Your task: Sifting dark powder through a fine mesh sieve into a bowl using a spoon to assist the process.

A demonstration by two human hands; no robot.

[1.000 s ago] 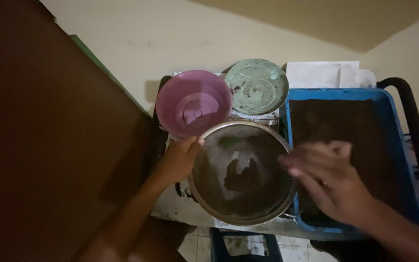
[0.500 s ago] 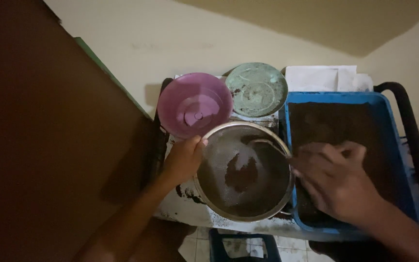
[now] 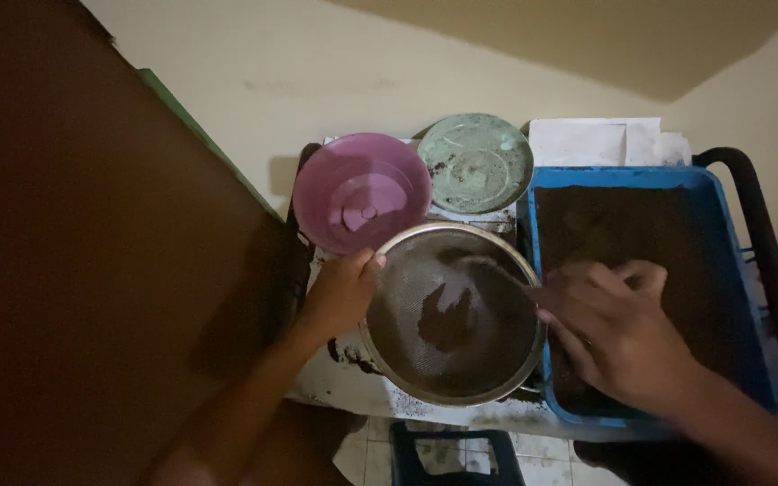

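1 round metal sieve at centre, dark clump inside. Left hand clamps rim at 9 o'clock; right hand grips rim at 3 o'clock. 2 bowls at 12 o'clock: purple bowl, green bowl. 1 blue tray of dark soil at 3 o'clock.

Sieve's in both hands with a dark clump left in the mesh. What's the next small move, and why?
Probably a short side-to-side shake of the round metal sieve. The left hand grips its rim and the right hand sits at the opposite edge, over the blue tray of dark material. A dark clump rests mid-mesh, unsifted.
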